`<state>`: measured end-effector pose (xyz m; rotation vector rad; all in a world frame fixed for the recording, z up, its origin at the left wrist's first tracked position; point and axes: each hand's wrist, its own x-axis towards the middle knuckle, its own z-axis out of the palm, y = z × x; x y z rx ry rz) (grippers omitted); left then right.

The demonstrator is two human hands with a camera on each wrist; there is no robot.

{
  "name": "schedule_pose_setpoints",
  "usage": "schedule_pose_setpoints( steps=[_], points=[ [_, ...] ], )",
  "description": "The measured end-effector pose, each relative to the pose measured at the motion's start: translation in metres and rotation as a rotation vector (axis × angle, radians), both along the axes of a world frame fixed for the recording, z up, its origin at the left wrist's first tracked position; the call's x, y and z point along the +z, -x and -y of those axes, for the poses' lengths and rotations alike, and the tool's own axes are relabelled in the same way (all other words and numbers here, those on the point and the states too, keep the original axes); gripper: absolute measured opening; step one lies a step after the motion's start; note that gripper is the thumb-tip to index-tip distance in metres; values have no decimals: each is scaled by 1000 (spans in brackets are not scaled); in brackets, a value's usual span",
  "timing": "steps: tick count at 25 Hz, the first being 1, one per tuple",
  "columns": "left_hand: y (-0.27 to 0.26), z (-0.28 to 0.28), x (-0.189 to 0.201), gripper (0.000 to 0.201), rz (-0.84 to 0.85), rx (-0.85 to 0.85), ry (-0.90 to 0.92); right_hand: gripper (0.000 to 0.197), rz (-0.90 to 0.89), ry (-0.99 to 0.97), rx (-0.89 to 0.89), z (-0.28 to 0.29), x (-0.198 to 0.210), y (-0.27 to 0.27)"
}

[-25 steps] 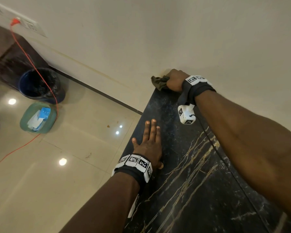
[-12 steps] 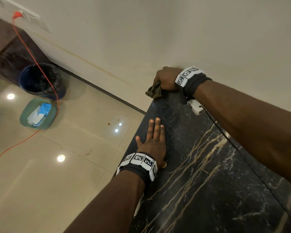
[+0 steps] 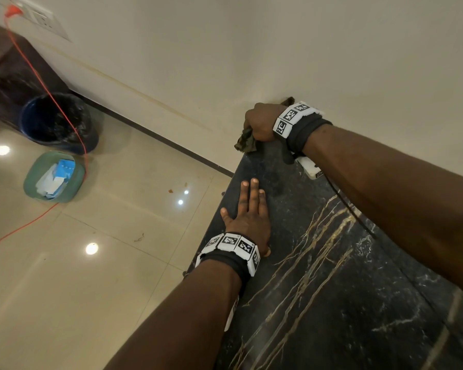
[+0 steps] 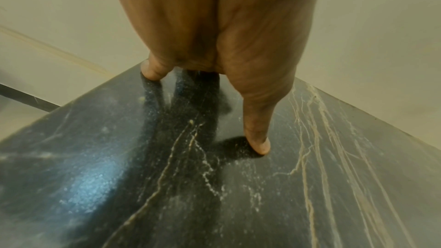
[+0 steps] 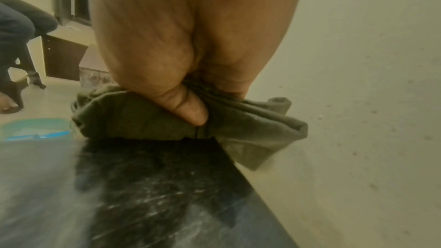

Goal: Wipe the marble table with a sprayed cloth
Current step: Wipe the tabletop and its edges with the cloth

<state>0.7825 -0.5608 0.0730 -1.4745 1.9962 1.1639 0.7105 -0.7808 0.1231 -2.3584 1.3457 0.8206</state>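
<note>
Cloth (image 3: 246, 141): olive-green, bunched, at the far end of the black marble worktop (image 3: 332, 289), against the wall (image 3: 251, 49). Wrist view: the wad's long axis runs across the worktop's far edge, one loose end hanging past the edge on the wall side, the other end toward the floor side.

Left to right, head view:
- Orange cable (image 3: 38, 73) runs from a wall socket (image 3: 38, 17) down to the tiled floor (image 3: 91, 263).
- Blue bin (image 3: 32, 121) with dark liner stands on the floor by the wall; just in front of it, a green basin (image 3: 30, 180) holding blue and white items.
- Left hand (image 3: 249, 220) lies flat, palm down, on the worktop near its floor-side edge; fingers straight, pointing toward the far end; holds nothing. Wrist view shows a fingertip (image 4: 260, 146) touching the marble.
- Right hand (image 3: 261, 121) at the far end by the wall, fingers curled around the cloth; thumb (image 5: 190, 108) presses into the fabric. Cloth sticks out of the fist on the floor side.
- Gold veins run lengthwise along the worktop.

Right wrist view, far left: a second person's legs (image 5: 16, 31), seated.
</note>
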Motion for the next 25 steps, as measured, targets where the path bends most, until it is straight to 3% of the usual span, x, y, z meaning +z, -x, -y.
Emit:
schedule_pose_setpoints(
  steps=[4, 9, 11, 12, 14, 15, 20, 25],
  points=[
    [2, 1, -1, 144, 0, 3, 19, 42, 31, -79, 45, -21, -4, -3],
    [3, 1, 0, 143, -11, 8, 17, 43, 2, 25, 18, -35, -15, -2],
    [-4, -8, 7, 130, -52, 58, 95, 38, -53, -3, 97, -52, -11, -20],
    [-6, -14, 14, 113, -94, 73, 191, 35, -73, -5, 152, -59, -3, -28],
    [-15, -53, 27, 79, -183, 111, 342, 35, -81, -17, 261, -84, 12, -51],
    [-21, -82, 28, 75, -188, 154, 367, 39, -57, -24, 296, -102, 16, -64],
    [-38, -223, 21, 91, -27, 400, 212, 48, 35, -205, 471, -216, 23, -138],
    [-48, -287, 22, 85, 8, 538, 200, 37, -3, -374, 606, -322, 9, -184]
  ],
)
